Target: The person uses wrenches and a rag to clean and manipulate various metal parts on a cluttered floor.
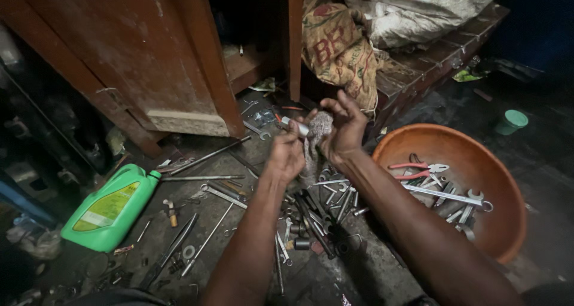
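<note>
Left hand (286, 156) grips small metal socket (296, 126); right hand (344, 129) holds grey rag (317, 132) around it, above floor pile. Cleaning seems midway: several tools (442, 192) already lie in orange basin (502, 222), many wrenches (323, 216) left on floor beside green oil jug (110, 207).

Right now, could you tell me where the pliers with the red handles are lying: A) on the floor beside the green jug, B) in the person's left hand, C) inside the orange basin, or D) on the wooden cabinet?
C: the red-handled pliers lie inside the orange basin among wrenches, while the left hand and right hand are busy with a rag and a small metal part.
</note>
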